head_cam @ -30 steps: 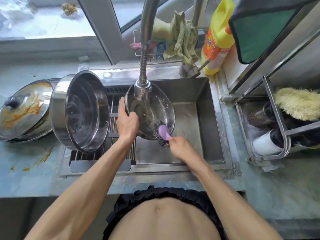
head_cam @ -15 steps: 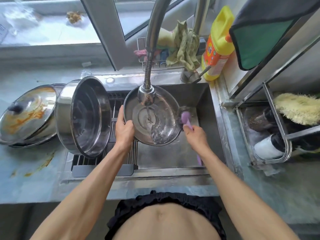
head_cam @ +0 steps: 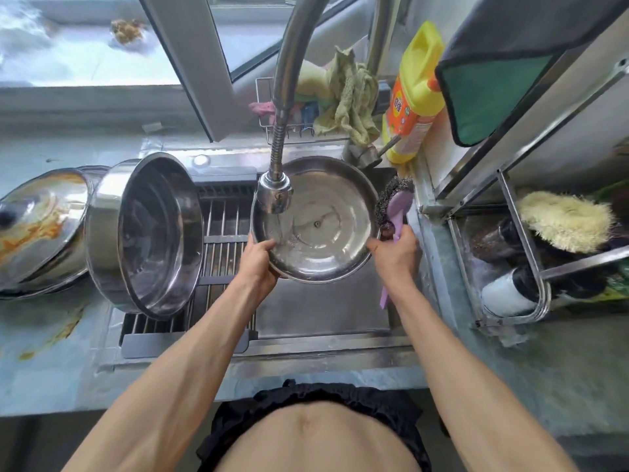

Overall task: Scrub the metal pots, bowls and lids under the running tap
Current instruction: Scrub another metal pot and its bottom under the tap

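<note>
Two hands, left hand (head_cam: 260,258) gripping lid (head_cam: 315,219), right hand (head_cam: 394,253) holding scrubber (head_cam: 394,209)

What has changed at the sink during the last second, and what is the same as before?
The right hand took the scrubber off the inside of the lid, where it was rubbing a second ago, and moved it to the right; it now sits outside the rim. The lid turned to face the camera more squarely. The left hand still grips the lid's left edge under the tap. The big pot on the rack stayed put.
</note>
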Demonstrator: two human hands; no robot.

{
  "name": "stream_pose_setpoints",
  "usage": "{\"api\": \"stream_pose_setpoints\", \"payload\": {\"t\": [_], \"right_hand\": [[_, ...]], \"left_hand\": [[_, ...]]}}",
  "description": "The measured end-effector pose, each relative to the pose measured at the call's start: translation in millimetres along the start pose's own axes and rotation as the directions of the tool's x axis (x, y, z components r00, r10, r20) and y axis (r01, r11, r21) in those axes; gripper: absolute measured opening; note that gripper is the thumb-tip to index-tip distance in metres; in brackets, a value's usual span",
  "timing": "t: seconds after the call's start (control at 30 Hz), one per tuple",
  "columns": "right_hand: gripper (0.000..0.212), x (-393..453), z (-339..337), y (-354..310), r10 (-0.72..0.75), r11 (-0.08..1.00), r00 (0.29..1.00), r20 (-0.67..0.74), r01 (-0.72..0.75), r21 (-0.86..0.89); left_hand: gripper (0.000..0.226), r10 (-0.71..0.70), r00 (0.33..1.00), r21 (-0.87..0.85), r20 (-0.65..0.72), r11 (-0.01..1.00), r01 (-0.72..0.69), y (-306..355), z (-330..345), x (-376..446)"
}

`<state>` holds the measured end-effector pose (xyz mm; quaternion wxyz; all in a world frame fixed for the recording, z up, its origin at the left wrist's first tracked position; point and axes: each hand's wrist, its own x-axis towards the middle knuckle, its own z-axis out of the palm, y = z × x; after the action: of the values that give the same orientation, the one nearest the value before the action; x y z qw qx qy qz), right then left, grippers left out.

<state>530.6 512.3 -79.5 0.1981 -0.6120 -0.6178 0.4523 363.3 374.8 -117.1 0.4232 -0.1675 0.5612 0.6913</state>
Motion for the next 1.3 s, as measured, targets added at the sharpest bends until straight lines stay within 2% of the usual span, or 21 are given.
{"api": "stream_pose_setpoints", "payload": {"t": [0.1, 0.17, 0.3, 0.4, 0.53, 0.63, 0.73, 0.83, 0.93, 1.07, 1.17, 1.23, 1.3], "right_hand": [[0.029, -7, -11, -5, -0.08, 0.984, 0.997, -0.002, 0.079, -0.163], [0.044, -6, -15, -6, -0.084, 0.963, 0.995, 0.058, 0.096, -0.252], [0.064, 4, -6, 2, -0.015, 0.972, 0.985, 0.171, 0.055, -0.23], [0.051, 12, 3, 13, 0.181, 0.954, 0.956, 0.232, -0.113, -0.278], [0.055, 9, 18, 27, 0.252, 0.939, 0.89, 0.379, -0.13, -0.318], [0.046, 7, 32, 39, 0.287, 0.951, 0.892, 0.35, -0.221, -0.216], [0.039, 8, 35, 44, 0.291, 0.953, 0.904, 0.313, -0.304, -0.006], [0.036, 8, 27, 42, 0.203, 0.965, 0.955, 0.214, -0.232, 0.12], [0.019, 8, 12, 36, 0.096, 0.988, 0.99, 0.107, -0.108, 0.113], [0.019, 13, -7, 20, 0.007, 0.999, 0.999, 0.05, -0.009, 0.032], [0.016, 20, -9, 4, 0.022, 1.0, 0.997, 0.069, -0.02, -0.023], [0.013, 26, -7, -4, 0.079, 0.996, 0.993, 0.082, -0.075, -0.046], [0.013, 29, -2, -10, 0.134, 0.988, 0.987, 0.087, -0.126, -0.093]], "left_hand": [[0.045, -0.097, 0.994, 0.129, -0.041, 0.986, 0.101, -10, 0, -7], [0.036, -0.152, 0.987, 0.189, -0.059, 0.969, 0.16, -13, -5, -14], [0.015, -0.223, 0.973, 0.318, -0.052, 0.92, 0.228, 2, -9, -30], [0.003, -0.081, 0.995, 0.508, -0.054, 0.856, 0.098, 21, -7, -41], [0.017, 0.184, 0.978, 0.679, 0.098, 0.706, -0.201, 38, -1, -55], [0.038, 0.264, 0.938, 0.705, 0.226, 0.62, -0.344, 44, 1, -60], [0.058, 0.253, 0.935, 0.665, 0.249, 0.657, -0.356, 42, -5, -52], [0.071, 0.223, 0.95, 0.644, 0.219, 0.699, -0.312, 31, -15, -36], [0.056, 0.159, 0.976, 0.676, 0.147, 0.704, -0.216, 13, -18, -21], [0.035, -0.002, 0.998, 0.663, 0.06, 0.747, -0.038, -8, -10, -9], [0.018, -0.101, 0.995, 0.661, 0.013, 0.747, 0.067, -7, 0, -16], [0.016, -0.094, 0.994, 0.695, 0.05, 0.718, 0.033, -4, 5, -25], [0.006, -0.027, 0.992, 0.786, 0.122, 0.613, -0.08, -3, 5, -36]]}}
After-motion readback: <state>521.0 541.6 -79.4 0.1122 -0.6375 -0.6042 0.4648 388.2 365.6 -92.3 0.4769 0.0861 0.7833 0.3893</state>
